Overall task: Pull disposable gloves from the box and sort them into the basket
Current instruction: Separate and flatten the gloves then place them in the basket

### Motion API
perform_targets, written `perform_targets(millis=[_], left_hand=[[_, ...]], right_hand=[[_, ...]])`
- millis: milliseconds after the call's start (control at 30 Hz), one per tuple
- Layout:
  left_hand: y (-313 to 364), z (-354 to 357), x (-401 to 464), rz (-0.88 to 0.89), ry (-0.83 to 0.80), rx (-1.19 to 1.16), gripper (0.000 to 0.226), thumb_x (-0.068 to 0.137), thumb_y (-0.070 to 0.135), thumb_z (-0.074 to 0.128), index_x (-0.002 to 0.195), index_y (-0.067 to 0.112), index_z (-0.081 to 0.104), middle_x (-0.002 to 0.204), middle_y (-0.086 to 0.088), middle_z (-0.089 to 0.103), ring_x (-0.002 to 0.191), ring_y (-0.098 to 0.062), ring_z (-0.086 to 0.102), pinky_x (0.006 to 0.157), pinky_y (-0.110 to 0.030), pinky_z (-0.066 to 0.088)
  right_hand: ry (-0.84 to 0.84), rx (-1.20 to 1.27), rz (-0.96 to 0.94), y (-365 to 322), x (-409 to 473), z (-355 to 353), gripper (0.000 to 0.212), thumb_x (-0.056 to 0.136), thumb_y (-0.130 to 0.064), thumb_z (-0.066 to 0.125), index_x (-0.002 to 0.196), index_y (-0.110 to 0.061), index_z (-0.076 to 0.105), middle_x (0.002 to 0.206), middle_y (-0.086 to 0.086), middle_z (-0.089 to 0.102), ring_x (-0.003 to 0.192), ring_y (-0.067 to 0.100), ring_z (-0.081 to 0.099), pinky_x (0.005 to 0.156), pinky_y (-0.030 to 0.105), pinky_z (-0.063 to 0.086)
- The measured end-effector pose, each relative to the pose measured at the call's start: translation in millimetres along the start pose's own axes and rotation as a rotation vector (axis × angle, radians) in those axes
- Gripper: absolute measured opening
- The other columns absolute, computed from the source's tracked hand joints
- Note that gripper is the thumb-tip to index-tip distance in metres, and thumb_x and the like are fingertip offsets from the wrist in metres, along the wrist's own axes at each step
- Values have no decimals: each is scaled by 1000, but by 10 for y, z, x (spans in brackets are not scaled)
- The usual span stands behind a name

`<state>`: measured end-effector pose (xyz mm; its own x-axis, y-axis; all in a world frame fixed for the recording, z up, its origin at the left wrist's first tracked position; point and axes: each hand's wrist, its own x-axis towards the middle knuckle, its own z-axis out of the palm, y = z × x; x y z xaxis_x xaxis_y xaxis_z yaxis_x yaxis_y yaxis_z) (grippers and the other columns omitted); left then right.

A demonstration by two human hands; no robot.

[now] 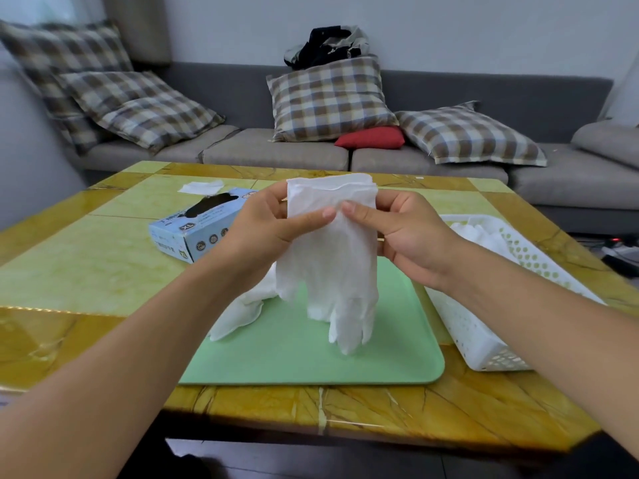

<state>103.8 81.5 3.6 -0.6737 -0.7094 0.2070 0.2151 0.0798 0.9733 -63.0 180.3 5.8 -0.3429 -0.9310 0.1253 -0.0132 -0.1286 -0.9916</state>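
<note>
Green tray (276, 361) nearest, one white glove (238, 312) lying on it. Above: left hand (266, 226) and right hand (401, 233) pinch held glove (332, 257) by its cuff, fingers hanging. Basket (484, 344) right, holding gloves; glove box (193, 233) far left.

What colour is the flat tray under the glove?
The tray is light mint green, seen best in the head view.

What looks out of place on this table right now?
One stray white glove lies flat on the table beyond the glove box, far from the basket. Another glove sprawls half off the green tray.
</note>
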Motion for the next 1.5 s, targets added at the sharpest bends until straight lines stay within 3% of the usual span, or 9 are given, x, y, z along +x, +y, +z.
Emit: perform_targets(millis=[233, 433, 600, 767, 933, 1100, 1233, 1367, 1500], left_hand=[[140, 252, -24, 48, 89, -36, 16, 94, 18, 67, 107, 15, 76, 101, -8, 78, 88, -19, 74, 71, -27, 57], [441, 711, 38, 69, 39, -84, 23, 93, 27, 70, 104, 9, 77, 102, -11, 77, 100, -27, 73, 88, -39, 59], [701, 1085, 124, 78, -35, -90, 20, 94, 23, 70, 105, 7, 76, 98, -12, 78, 90, -26, 75, 76, -35, 61], [766, 1357, 178, -12, -145, 20, 18, 93, 23, 71, 100, 8, 78, 97, -11, 78, 91, -25, 75, 79, -35, 62], [806, 1562, 228, -73, -232, 11, 27, 84, 27, 77, 105, 9, 78, 100, -6, 78, 88, -18, 74, 76, -28, 60], [783, 1824, 414, -92, -285, -19, 31, 89, 30, 72, 113, 10, 74, 104, -3, 78, 95, -16, 74, 84, -28, 58], [706, 1976, 706, -106, -252, 16, 27, 92, 30, 71, 112, 12, 74, 103, -3, 78, 97, -19, 75, 77, -28, 60], [693, 2016, 1128, 8, -122, 49, 33, 91, 26, 74, 112, 1, 71, 106, -13, 76, 92, -25, 75, 81, -39, 63], [664, 2028, 1358, 218, -105, -6, 26, 89, 20, 77, 103, -2, 71, 104, -21, 73, 84, -25, 69, 79, -42, 58]], right_hand=[[128, -33, -142, -231, -210, -94, 29, 96, -21, 65, 111, 2, 72, 105, 22, 74, 83, 24, 69, 66, 31, 58], [225, 54, -190, -668, -413, -335, 27, 96, -27, 64, 101, -1, 73, 95, 12, 74, 81, 19, 69, 72, 30, 57], [284, 89, -174, -970, -562, -652, 29, 93, -28, 69, 109, -5, 74, 109, 16, 75, 98, 28, 72, 92, 44, 56], [342, 75, -150, -1055, -805, -986, 22, 90, -25, 72, 102, -6, 76, 96, 12, 76, 84, 22, 72, 75, 34, 59], [406, 60, -121, -1140, -983, -1217, 44, 84, -26, 75, 116, 3, 71, 113, 21, 73, 100, 32, 69, 92, 45, 56], [402, 54, -98, -1217, -937, -1500, 50, 82, -26, 76, 122, 4, 68, 111, 19, 74, 103, 32, 72, 84, 40, 61], [405, 0, -64, -1203, -665, -1761, 42, 89, -25, 73, 123, -1, 69, 113, 15, 74, 105, 31, 71, 94, 44, 58], [385, -60, -132, -1244, -250, -1956, 23, 94, -24, 70, 111, -8, 71, 96, 6, 76, 86, 21, 71, 77, 35, 59], [361, -91, -325, -1264, -9, -2104, 10, 94, -21, 70, 99, -13, 74, 97, 6, 75, 85, 20, 70, 74, 35, 56]])
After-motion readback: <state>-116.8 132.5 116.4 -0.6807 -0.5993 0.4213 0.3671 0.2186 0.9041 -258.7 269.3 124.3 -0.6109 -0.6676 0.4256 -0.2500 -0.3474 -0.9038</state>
